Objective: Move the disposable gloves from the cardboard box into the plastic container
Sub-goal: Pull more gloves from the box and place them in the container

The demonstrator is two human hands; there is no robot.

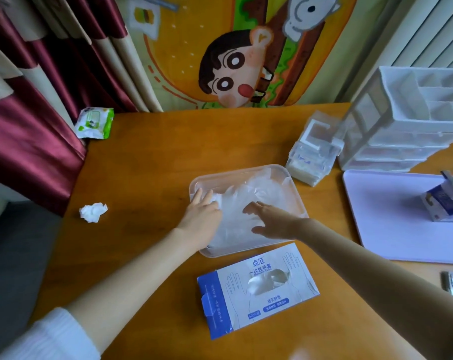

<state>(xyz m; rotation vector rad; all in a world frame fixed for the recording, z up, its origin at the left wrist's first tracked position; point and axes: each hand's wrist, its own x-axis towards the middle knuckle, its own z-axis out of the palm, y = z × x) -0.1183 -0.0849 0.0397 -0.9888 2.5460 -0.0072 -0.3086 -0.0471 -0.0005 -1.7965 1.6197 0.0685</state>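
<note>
Head: left hand (203, 216), right hand (271, 221) outstretched

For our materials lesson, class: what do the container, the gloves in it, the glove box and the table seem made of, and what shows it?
Container: clear, smooth plastic; the table shows through its rim. Gloves: thin, crinkled, translucent plastic film. Box: printed cardboard, probably matt, with folded flap edges. Table: wood or wood-look laminate; grain streaks, slight sheen.
</note>
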